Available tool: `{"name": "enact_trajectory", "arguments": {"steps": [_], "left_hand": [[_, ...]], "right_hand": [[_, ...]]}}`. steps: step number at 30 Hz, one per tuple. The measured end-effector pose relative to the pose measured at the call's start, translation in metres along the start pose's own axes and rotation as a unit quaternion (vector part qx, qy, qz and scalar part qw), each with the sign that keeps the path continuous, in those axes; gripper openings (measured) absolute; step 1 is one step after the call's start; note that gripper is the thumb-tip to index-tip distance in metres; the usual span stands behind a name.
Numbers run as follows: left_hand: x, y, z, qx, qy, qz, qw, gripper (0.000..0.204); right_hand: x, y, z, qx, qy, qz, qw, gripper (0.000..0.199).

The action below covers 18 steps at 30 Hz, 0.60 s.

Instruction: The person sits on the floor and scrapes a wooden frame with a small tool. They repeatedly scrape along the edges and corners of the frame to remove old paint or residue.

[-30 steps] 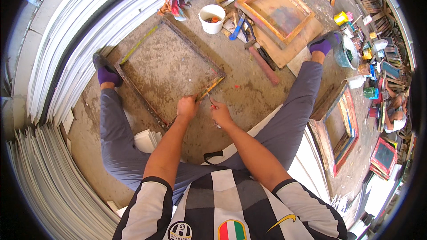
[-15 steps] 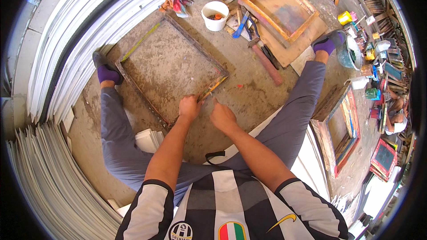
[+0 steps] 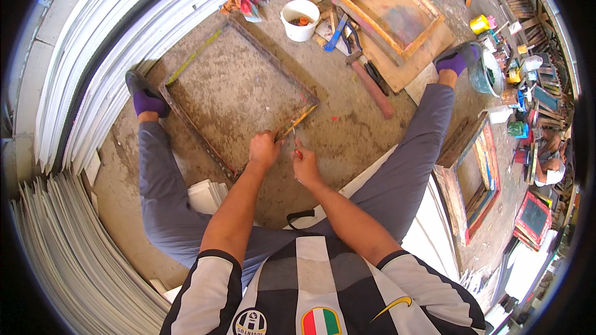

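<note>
A worn wooden frame (image 3: pixel 273 60) lies on the floor between my legs, with colored paint stains along its edges. My left hand (image 3: pixel 265 149) is closed around its near right side, close to the near corner. In my closed right hand (image 3: pixel 306 167) is a small red-handled tool (image 3: pixel 298 154). Its thin metal tip points up at the outer edge of that same side; whether it touches the wood I cannot tell. Most of the handle is hidden by my fingers.
A hammer (image 3: pixel 372 90), pliers (image 3: pixel 354 36) and a white bucket (image 3: pixel 298 35) stand or lie beyond the frame. Another frame (image 3: pixel 428 38) rests on a board at the far right. Stacked white sheets (image 3: pixel 59 248) line the left. Paint containers (image 3: pixel 480 23) crowd the right, where another person (image 3: pixel 551 170) sits.
My right hand has turned and drawn slightly back, so the tool's red handle now shows. My left hand keeps its grip on the frame, which has barely shifted.
</note>
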<state>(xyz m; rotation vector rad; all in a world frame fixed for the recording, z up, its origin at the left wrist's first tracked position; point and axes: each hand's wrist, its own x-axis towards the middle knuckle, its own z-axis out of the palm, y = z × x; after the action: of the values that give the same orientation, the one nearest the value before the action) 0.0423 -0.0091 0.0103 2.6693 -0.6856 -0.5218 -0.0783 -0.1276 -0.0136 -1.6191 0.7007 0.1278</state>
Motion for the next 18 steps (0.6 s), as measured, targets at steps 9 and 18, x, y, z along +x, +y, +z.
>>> {"name": "enact_trajectory", "arguments": {"steps": [9,18], "left_hand": [[0.0,-0.006,-0.001,-0.014,0.001,-0.016,1.0,0.042],[-0.004,-0.004,0.0,-0.022,0.011,-0.015,1.0,0.042]], "right_hand": [[-0.002,-0.008,-0.023,-0.203,0.028,-0.054,0.977,0.051],[-0.007,-0.065,-0.03,-0.363,-0.086,0.02,0.928,0.051]]}}
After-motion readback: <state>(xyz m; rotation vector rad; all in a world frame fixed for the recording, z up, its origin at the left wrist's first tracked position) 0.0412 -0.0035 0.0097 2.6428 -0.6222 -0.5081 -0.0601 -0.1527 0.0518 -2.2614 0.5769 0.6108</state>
